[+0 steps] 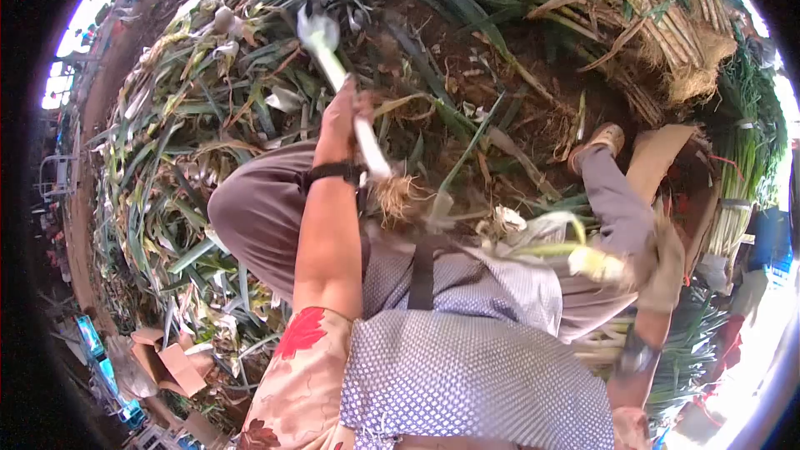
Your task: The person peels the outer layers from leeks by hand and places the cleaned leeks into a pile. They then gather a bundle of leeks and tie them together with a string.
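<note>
Head view, strong fisheye, person seated and looking down over own lap.

- Left hand (340, 113): raised in front of the body, with a black wristband (333, 172) on the forearm. Fingers clenched around the white shaft of a leek (360, 135).
- The leek runs slantwise through the fist. Its root tuft (397, 197) points down toward the lap, just above the apron. The far end, pale and blurred, points up and away over the leaf litter.
- Right hand (663, 265): low at the right, beside the right knee, motion-blurred. A pale yellow-green stalk piece (593, 263) lies at its fingers. It is probably held, but the blur hides whether the fingers are closed on it or loose, so I cannot tell. There is a dark band on this wrist too.
- Clothing: dotted blue-white apron (475, 375) across the lap, with a dark strap up the middle. Red-flowered sleeve (298, 335) on the left arm. Grey-brown trousers (254, 212). One tan shoe (602, 138) rests out ahead on the soil.
- Ground: bare reddish soil (500, 58) between the legs. A thick heap of stripped green and dry leaves (175, 142) spreads to the left and ahead.
- A bundle of leeks with matted roots facing the camera (687, 42) lies at the upper right. More bundled green leeks (750, 125) stand further right.
- A cardboard sheet (662, 154) lies just beside the shoe. Crumpled cardboard pieces (171, 360) lie at the lower left, well apart from both hands.
</note>
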Demonstrator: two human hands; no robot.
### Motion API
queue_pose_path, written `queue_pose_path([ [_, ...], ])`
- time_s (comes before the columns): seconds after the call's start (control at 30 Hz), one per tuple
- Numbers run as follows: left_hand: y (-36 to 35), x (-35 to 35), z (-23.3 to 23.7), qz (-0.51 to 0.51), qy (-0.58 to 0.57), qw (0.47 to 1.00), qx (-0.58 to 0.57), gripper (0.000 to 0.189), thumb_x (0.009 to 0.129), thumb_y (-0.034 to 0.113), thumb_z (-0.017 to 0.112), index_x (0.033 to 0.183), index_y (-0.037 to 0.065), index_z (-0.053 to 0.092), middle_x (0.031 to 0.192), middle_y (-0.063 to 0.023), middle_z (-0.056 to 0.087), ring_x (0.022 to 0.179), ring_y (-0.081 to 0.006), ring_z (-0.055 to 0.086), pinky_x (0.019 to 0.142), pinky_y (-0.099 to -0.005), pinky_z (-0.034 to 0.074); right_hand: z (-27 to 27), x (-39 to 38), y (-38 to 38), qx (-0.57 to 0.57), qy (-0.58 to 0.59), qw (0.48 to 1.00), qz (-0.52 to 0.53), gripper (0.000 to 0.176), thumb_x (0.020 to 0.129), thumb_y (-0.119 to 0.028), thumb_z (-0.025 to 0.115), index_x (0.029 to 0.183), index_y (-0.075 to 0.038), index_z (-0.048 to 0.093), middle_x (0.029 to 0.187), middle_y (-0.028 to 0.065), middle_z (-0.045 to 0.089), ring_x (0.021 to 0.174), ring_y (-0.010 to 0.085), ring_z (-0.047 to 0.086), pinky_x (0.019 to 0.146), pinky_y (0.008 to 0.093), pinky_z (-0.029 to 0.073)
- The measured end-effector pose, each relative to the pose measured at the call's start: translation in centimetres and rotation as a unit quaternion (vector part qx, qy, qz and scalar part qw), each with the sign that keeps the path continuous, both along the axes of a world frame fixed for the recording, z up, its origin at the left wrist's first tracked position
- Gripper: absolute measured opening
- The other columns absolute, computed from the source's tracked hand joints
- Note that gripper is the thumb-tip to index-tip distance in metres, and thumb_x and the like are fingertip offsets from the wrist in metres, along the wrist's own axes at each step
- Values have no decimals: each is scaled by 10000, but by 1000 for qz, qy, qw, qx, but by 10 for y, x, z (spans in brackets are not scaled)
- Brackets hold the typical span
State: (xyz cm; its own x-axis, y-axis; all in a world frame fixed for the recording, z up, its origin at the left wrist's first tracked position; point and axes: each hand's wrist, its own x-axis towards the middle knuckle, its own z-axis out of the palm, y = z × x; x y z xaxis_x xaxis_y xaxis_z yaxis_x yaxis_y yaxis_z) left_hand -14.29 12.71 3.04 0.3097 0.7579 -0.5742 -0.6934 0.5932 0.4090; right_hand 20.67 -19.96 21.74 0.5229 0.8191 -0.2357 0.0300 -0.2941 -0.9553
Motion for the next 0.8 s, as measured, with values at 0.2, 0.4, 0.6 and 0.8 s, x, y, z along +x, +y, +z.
queue_pose_path([
  [0.2,-59,41,68,-24,-286,951,115,289,897,293,483,1123,115,461,733,-14,429,508,-55,384,416,-174,351,-47,-35,55,-240,-314,883,253,508,860,-356,469,1215,4,420,1074,178,569,905,242,583,809,334,454],
  [0.4,-93,24,105,-44,34,981,186,447,861,337,539,1242,159,387,651,21,398,440,-43,343,360,-181,291,-130,-53,62,-253,-261,834,415,591,836,-425,480,1289,-72,340,1167,216,499,1088,323,488,870,358,409],
  [0.6,-118,-20,156,18,-83,965,248,235,863,249,533,1055,130,467,625,51,384,478,-65,390,370,-200,303,-93,-81,73,-296,-185,850,395,582,816,-326,478,1320,-73,335,1235,142,489,1085,240,500,906,294,378],
  [0.8,-204,-134,223,320,185,882,292,236,860,170,519,1073,99,446,709,-16,526,532,-104,495,367,-236,378,-134,-85,79,-296,-251,794,468,567,844,-322,480,1305,-25,337,1227,187,478,1097,267,486,898,318,373],
])
